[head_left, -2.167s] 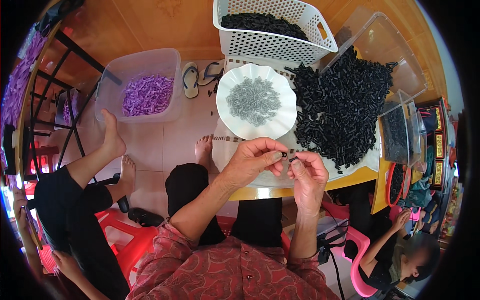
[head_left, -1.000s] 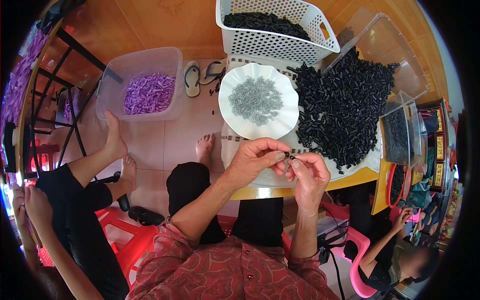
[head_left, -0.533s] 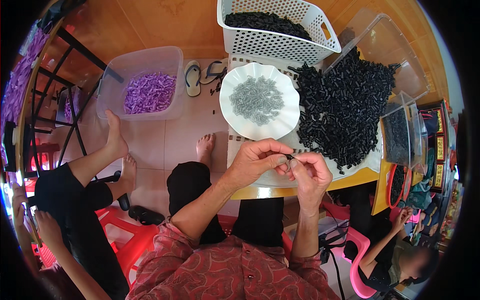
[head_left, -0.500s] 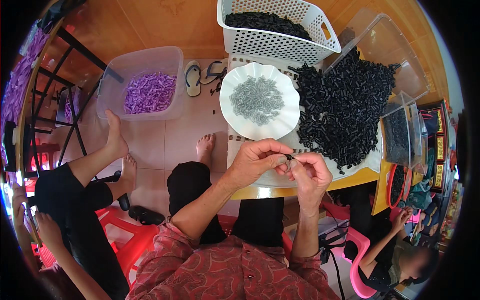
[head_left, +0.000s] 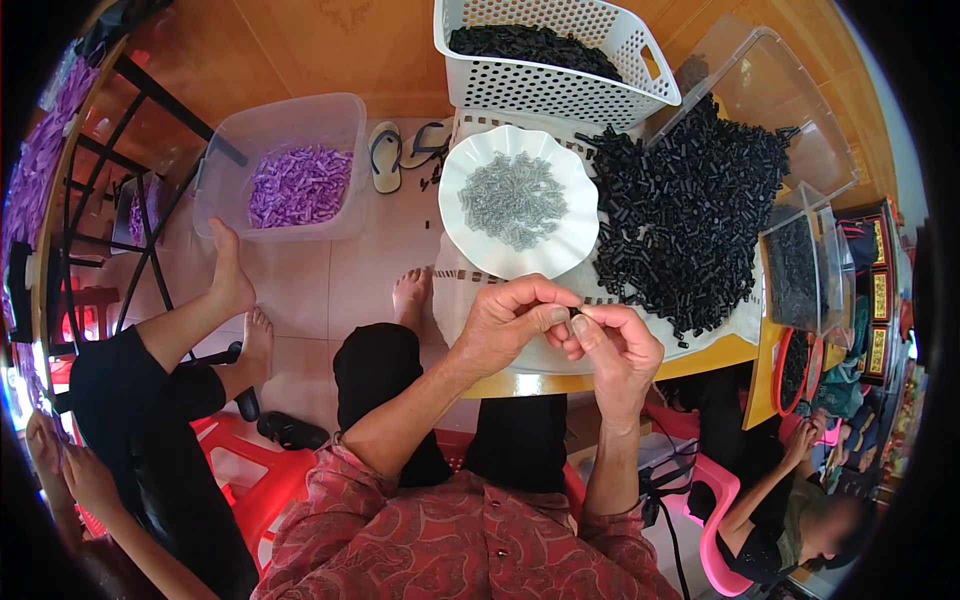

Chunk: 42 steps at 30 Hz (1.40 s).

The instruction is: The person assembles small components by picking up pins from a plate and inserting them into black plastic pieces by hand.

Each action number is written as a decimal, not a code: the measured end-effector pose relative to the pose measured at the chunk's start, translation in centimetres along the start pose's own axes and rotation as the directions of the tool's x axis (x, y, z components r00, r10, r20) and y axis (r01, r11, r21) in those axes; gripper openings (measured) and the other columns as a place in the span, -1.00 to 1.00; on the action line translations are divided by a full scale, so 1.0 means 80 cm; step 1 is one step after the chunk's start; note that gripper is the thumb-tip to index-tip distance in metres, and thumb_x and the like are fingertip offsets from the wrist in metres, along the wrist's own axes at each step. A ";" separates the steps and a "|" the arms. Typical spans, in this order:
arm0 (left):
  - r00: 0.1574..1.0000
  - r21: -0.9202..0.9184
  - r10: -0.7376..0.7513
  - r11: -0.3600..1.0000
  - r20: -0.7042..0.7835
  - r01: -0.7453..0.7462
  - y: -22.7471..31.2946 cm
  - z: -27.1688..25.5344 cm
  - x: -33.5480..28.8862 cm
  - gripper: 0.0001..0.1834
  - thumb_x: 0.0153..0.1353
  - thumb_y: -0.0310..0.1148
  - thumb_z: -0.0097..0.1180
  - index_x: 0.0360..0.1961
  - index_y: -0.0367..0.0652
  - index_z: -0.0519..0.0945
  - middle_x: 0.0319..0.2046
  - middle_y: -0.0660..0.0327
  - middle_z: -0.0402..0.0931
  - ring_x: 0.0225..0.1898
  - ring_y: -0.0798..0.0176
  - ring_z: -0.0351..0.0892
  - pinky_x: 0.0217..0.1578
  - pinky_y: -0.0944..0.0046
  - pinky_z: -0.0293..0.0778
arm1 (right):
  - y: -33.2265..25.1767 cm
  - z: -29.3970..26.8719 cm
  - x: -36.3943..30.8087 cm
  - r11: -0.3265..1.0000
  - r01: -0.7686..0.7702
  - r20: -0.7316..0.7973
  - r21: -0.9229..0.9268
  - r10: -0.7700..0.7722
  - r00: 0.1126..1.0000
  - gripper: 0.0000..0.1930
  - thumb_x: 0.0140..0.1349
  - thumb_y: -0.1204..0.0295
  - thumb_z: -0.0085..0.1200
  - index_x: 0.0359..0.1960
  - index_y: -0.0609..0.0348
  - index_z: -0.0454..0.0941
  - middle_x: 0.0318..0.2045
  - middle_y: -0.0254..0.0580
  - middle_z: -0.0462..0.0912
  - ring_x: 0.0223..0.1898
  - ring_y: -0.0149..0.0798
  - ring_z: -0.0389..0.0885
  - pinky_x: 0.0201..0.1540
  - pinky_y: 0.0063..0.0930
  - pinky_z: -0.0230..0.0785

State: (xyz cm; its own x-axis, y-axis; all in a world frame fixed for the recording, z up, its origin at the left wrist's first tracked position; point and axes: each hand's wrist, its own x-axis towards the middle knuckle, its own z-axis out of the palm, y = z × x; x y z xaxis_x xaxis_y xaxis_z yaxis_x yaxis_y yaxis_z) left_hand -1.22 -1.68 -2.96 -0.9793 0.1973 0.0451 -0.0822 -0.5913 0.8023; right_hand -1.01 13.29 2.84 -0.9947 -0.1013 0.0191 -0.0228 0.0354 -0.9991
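Observation:
Over the near edge of the table, my left hand and my right hand meet fingertip to fingertip. Both pinch a small black piece between thumbs and forefingers. Most of it is hidden by the fingers, so its exact shape cannot be made out. Just beyond my left hand stands a white wavy-rimmed plate with a heap of small clear pieces in it. To the right, beyond my right hand, spreads a large pile of short black tube-like parts.
A white perforated basket of black parts stands at the back. Clear tubs flank the pile on the right. On the floor at left sits a clear bin of purple pieces. Other people sit at both sides; a red stool stands at left.
My hands have shifted very slightly and keep their pinch. The cloth's left edge lies further left. At far left, another person's hands have moved.

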 end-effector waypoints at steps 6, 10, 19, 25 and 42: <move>1.000 -0.031 -0.005 1.000 -0.015 0.004 -0.002 0.000 0.002 -0.82 0.28 -0.58 0.01 -0.13 -0.35 0.57 -0.38 0.23 0.56 -0.40 0.45 0.53 -0.31 0.41 0.52 | 0.009 -0.015 0.006 0.994 -0.066 0.075 0.088 0.059 0.995 -0.85 0.23 0.56 0.12 -0.20 0.37 0.56 -0.41 -0.18 0.63 -0.44 -0.43 0.59 -0.39 -0.61 0.49; 1.000 -0.036 -0.028 0.999 0.004 0.029 -0.001 -0.001 0.002 -0.83 0.28 -0.58 0.01 -0.14 -0.34 0.57 -0.40 0.22 0.56 -0.42 0.40 0.53 -0.33 0.38 0.52 | 0.017 -0.019 0.012 0.974 -0.097 0.112 0.205 0.075 0.991 -0.85 0.20 0.56 0.15 -0.21 0.35 0.56 -0.40 -0.24 0.60 -0.48 -0.47 0.54 -0.43 -0.64 0.44; 1.000 -0.046 0.007 0.999 0.005 -0.007 0.000 0.000 -0.001 -0.82 0.28 -0.57 0.00 -0.14 -0.35 0.57 -0.44 0.19 0.54 -0.48 0.39 0.51 -0.41 0.37 0.51 | 0.024 -0.015 0.016 0.898 -0.212 0.159 0.386 0.161 0.974 -0.85 0.17 0.51 0.21 -0.27 0.28 0.53 -0.43 -0.29 0.58 -0.53 -0.52 0.48 -0.49 -0.70 0.33; 1.000 -0.058 0.020 0.998 0.001 -0.020 -0.003 -0.001 -0.002 -0.82 0.27 -0.58 0.01 -0.14 -0.36 0.57 -0.41 0.19 0.53 -0.48 0.39 0.51 -0.42 0.36 0.51 | 0.025 -0.015 0.017 0.896 -0.235 0.175 0.377 0.180 0.968 -0.86 0.17 0.51 0.21 -0.29 0.28 0.53 -0.45 -0.30 0.58 -0.54 -0.52 0.48 -0.49 -0.70 0.33; 0.998 -0.249 -0.015 0.968 0.055 0.029 0.001 -0.002 -0.002 -0.85 0.26 -0.55 0.05 -0.15 -0.35 0.51 -0.44 0.14 0.55 -0.48 0.34 0.57 -0.40 0.33 0.55 | 0.018 -0.009 0.013 0.867 -0.252 0.205 0.430 0.178 0.963 -0.84 0.18 0.47 0.21 -0.30 0.29 0.52 -0.44 -0.30 0.55 -0.53 -0.49 0.44 -0.47 -0.66 0.29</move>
State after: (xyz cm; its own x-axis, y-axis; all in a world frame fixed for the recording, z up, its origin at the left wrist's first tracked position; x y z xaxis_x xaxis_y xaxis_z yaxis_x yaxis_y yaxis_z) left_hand -1.11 -1.87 -3.00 -0.9664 0.2488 0.0651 -0.1536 -0.7613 0.6300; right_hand -2.12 13.93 1.47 -0.9409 -0.2947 -0.1670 0.2737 -0.3710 -0.8874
